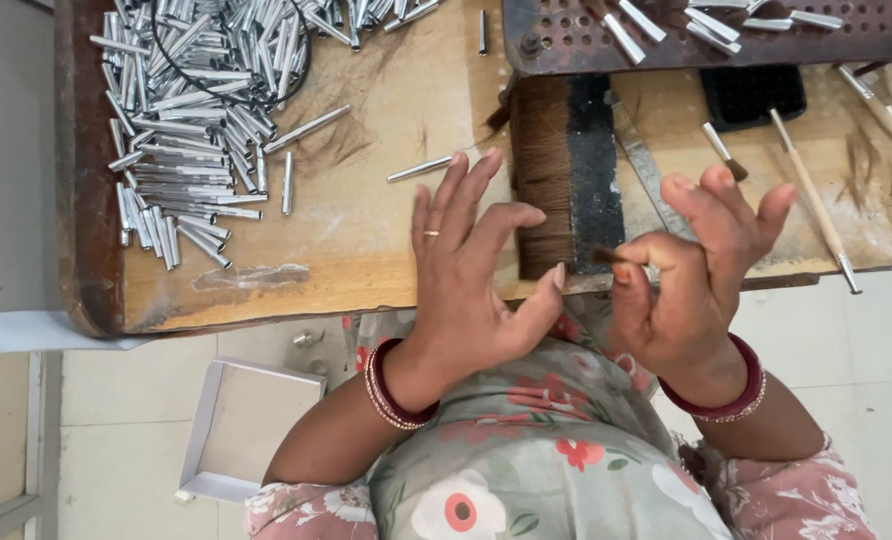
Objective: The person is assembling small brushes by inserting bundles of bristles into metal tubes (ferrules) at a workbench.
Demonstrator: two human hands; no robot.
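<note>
A worn wooden desk [366, 250] with a dark, chipped edge fills the top of the view, under soft, even light. Below it, a pale tiled floor [126, 440], with a shallow white box [241, 425] lying there.

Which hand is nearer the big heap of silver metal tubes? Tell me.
The left hand. It hovers open over the wooden table, just right of the heap of silver metal tubes. The right hand is farther right, beyond the block of brown bristles, pinching a small tuft of bristles.

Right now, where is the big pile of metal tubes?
In the head view, the pile of metal tubes lies at the wooden table's upper left, beyond the left hand.
</note>
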